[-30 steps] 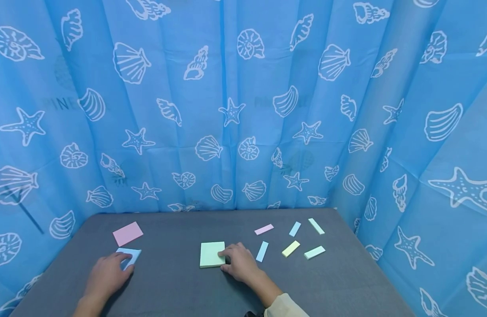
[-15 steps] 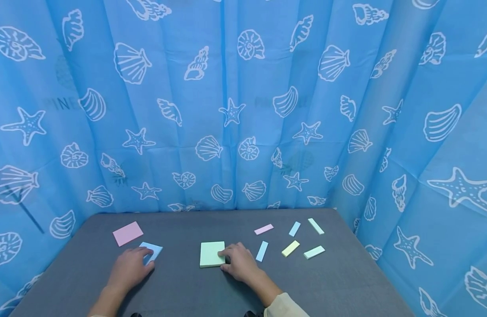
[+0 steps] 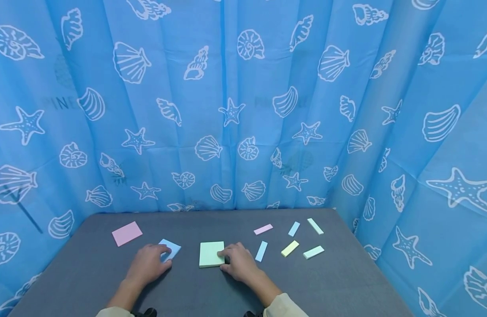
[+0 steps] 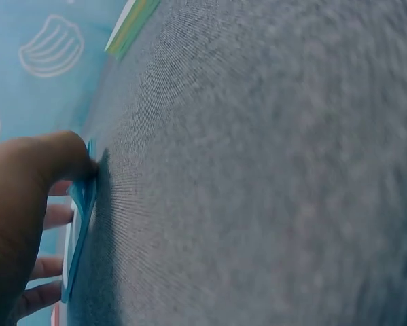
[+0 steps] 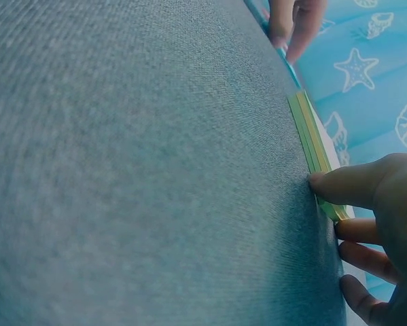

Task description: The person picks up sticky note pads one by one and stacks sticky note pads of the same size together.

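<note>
A blue sticky note pad (image 3: 173,249) is pinched between the thumb and fingers of my left hand (image 3: 147,265), just left of centre on the table. In the left wrist view the blue pad (image 4: 83,216) looks thin and slightly bent, close above the cloth. My right hand (image 3: 241,263) holds the right edge of a light green square sticky note stack (image 3: 211,254). Seen edge-on in the right wrist view, the stack (image 5: 310,132) has green and yellow layers, with the thumb against its near side. A short gap separates the blue pad from the stack.
A pink sticky note pad (image 3: 127,234) lies at the back left. To the right lie several narrow sticky note strips: pink (image 3: 263,229), blue (image 3: 261,251), yellow (image 3: 289,248) and pale green (image 3: 313,252) among them. A blue shell-patterned curtain (image 3: 235,110) borders the grey table (image 3: 196,295).
My left hand has carried the blue pad rightward from near the pink pad to beside the green stack. My right hand and the stack have stayed put.
</note>
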Available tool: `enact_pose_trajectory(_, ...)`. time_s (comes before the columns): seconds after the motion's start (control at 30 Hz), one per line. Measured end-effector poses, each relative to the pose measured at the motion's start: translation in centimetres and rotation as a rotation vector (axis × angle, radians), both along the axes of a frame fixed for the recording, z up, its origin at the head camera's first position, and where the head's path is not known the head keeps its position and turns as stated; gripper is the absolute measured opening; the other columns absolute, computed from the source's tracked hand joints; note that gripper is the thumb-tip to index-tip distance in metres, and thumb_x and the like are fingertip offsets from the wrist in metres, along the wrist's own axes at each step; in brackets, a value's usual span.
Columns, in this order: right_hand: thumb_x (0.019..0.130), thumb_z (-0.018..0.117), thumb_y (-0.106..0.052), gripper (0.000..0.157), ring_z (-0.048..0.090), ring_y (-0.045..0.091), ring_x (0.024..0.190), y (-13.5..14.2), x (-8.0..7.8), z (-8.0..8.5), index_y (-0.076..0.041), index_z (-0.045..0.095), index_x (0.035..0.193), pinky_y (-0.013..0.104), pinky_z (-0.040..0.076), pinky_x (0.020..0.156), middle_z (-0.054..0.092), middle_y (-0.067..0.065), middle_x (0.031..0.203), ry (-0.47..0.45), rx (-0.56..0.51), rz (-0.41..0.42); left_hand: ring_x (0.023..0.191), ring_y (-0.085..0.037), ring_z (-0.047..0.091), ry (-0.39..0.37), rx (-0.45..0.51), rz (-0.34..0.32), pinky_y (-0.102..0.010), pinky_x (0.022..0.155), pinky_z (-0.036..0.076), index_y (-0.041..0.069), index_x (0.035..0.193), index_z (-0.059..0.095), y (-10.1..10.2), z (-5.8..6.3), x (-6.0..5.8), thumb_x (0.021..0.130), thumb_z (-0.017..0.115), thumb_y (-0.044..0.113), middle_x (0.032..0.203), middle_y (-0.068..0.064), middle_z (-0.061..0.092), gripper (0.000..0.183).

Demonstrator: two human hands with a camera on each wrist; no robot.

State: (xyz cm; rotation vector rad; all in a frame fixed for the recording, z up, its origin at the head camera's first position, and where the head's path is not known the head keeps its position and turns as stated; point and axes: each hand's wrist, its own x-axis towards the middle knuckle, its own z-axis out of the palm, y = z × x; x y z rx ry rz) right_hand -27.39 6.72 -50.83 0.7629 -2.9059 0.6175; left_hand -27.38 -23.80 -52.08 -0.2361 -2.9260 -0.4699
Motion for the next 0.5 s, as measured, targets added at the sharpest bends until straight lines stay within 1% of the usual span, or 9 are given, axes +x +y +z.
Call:
enact_pose_trajectory(0.1,0.084,0.078,-0.027,0.036,0.054,0.015,0.101,-0.02,0.0,-0.04,-0.019,0.072,0.118,0.035,0.046,0.08,0.067,-0.001,0.114,0.003,-0.004,0.002,0.106,-0.039,0.06,-0.017,0.046,0.018,-0.06,0.087,0.044,0.016,0.105,0.074,0.04,-0.05,-0.01,0.08,0.075,0.029,0.108,-0.011,0.069,0.027)
enact_pose_trajectory(0.27,0.084,0.078,-0.027,0.036,0.054,0.015,0.101,0.0,-0.02,-0.02,-0.019,0.072,0.118,0.035,0.046,0.08,0.067,-0.002,0.114,0.009,-0.003,0.004,0.111,-0.041,0.057,-0.039,0.132,0.052,-0.061,0.09,0.042,0.015,0.108,0.073,0.07,0.11,0.26,0.082,0.075,0.028,0.114,-0.014,0.067,0.029)
enact_pose_trajectory(0.5,0.083,0.078,-0.028,0.036,0.054,0.015,0.101,0.04,0.01,-0.03,-0.019,0.072,0.118,0.035,0.046,0.08,0.067,-0.002,0.114,0.013,-0.002,0.002,0.115,-0.041,0.055,-0.032,0.171,0.049,-0.061,0.093,0.041,0.015,0.11,0.073,-0.06,0.38,0.56,0.084,0.076,0.029,0.12,-0.014,0.065,0.03)
